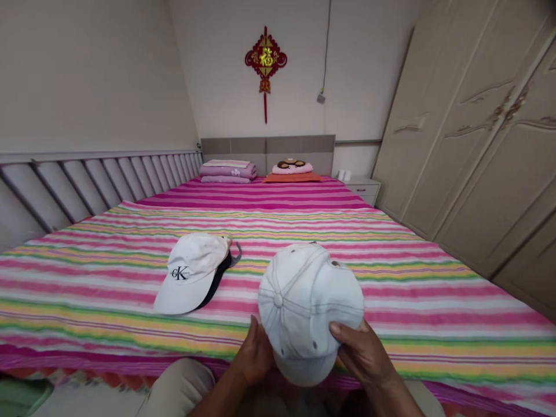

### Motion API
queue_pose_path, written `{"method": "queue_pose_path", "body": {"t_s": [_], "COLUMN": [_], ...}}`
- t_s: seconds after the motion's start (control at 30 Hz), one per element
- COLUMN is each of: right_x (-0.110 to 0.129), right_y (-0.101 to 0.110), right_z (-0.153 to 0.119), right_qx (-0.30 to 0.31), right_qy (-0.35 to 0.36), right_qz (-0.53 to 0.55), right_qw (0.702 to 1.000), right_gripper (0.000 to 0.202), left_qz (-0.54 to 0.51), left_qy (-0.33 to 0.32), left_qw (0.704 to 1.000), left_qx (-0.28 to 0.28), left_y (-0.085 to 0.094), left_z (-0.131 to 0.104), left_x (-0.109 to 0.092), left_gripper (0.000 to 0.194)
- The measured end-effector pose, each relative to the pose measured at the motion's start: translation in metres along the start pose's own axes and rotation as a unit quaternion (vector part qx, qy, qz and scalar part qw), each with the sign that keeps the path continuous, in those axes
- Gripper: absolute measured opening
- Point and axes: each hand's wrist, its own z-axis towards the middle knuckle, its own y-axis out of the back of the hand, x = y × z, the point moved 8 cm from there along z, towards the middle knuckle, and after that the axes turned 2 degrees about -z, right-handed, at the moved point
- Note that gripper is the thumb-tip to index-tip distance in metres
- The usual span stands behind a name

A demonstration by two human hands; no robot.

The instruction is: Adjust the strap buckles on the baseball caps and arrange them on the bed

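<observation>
While the right hand (360, 350) grips the pale-blue, round-crowned fabric cap (310, 295) by its near right edge, brim nearest, above the multicolour-striped cloth bedspread (434, 292), the left hand (255, 354) stands at its near left side, fingers hidden, grip undetermined.

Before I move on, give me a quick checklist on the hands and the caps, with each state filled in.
1. Right hand has a grip on the light cap: ok, the thumb presses on its surface.
2. Left hand also grips it: cannot tell, its fingers are hidden behind the cap.
3. Held cap's brim points toward the person: ok.
4. White logo cap is apart from the held one: ok, striped cover shows between them.
5. Logo cap has nothing under it: cannot tell, a dark part shows along its edge.
</observation>
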Motion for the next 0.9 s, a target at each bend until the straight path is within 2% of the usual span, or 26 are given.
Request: {"method": "queue_pose_path", "body": {"t_s": [0.07,0.13,0.2,0.27,0.37,0.53,0.63,0.7,0.77,0.9], "right_x": [0.001,0.0,-0.001,-0.003,-0.001,-0.001,-0.005,-0.007,-0.01,-0.014], "right_y": [0.007,0.014,0.021,0.028,0.037,0.052,0.061,0.064,0.065,0.064], "right_z": [-0.004,-0.008,-0.011,-0.014,-0.017,-0.026,-0.03,-0.031,-0.031,-0.031], "right_qx": [-0.007,-0.013,-0.018,-0.024,-0.035,-0.043,-0.043,-0.043,-0.041,-0.042], "right_qy": [0.001,-0.001,-0.005,-0.013,-0.015,-0.035,-0.048,-0.053,-0.06,-0.066], "right_qz": [-0.007,-0.007,-0.001,0.009,0.021,0.012,0.002,0.0,0.009,0.016], "right_qw": [1.0,1.0,1.0,1.0,0.999,0.998,0.998,0.998,0.997,0.997], "right_gripper": [0.059,0.059,0.059,0.058,0.06,0.063,0.053,0.045,0.039,0.032], "left_qz": [0.014,0.03,0.03,0.015,0.008,0.014,0.009,0.017,0.031,0.06], "left_qy": [0.026,0.081,0.127,0.145,0.133,0.107,0.105,0.097,0.062,0.003], "left_qw": [0.999,0.995,0.991,0.989,0.991,0.994,0.993,0.991,0.991,0.995], "left_qx": [-0.031,-0.044,-0.034,-0.013,0.006,-0.002,-0.045,-0.088,-0.112,-0.077], "left_y": [0.004,0.007,0.006,0.0,-0.017,-0.044,-0.047,-0.043,-0.043,-0.054], "left_z": [0.01,0.017,0.021,0.025,0.028,0.026,0.023,0.021,0.021,0.024], "left_x": [0.0,0.007,0.012,0.012,0.005,-0.011,-0.014,-0.017,-0.024,-0.038], "left_gripper": [0.051,0.058,0.066,0.071,0.065,0.062,0.058,0.046,0.032,0.025]}}
